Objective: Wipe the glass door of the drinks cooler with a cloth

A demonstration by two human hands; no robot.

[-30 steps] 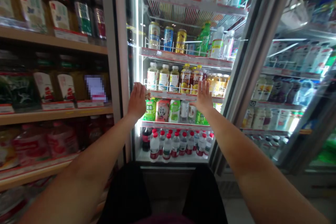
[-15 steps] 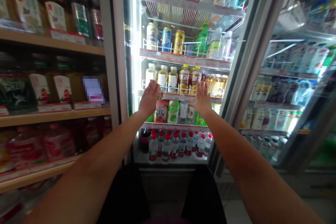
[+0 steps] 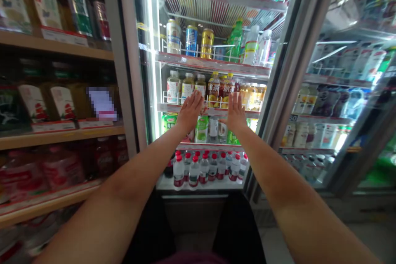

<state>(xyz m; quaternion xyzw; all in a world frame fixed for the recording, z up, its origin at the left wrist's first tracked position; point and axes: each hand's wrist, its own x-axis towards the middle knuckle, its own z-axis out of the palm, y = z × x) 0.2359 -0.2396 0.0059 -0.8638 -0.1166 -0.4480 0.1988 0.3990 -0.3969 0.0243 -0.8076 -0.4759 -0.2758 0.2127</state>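
My left hand (image 3: 190, 111) is raised before the open fridge, its back toward me and its fingers extended close together. A small reddish, pale-patterned thing (image 3: 203, 107) shows at its thumb side; its kind is unclear. Just behind the fingers are pale-labelled bottles (image 3: 187, 86). My right hand (image 3: 236, 113) holds nothing, with fingers spread and pointing up in front of brown tea bottles (image 3: 214, 89) with yellow caps. Whether either hand touches the shelf edge (image 3: 216, 111) cannot be made out. Below the hands stands a green carton (image 3: 202, 129).
Red-capped water bottles (image 3: 194, 172) fill the fridge floor. Cans (image 3: 191, 40) stand on a higher shelf. At the left, a wooden shelf (image 3: 62, 137) carries large juice bottles (image 3: 63, 101). A metal-framed glass door (image 3: 297, 70) is at the right.
My left hand has moved right, closer to the right hand, and the patterned thing has moved with it. My right hand keeps nearly the same place. The view has shifted slightly.
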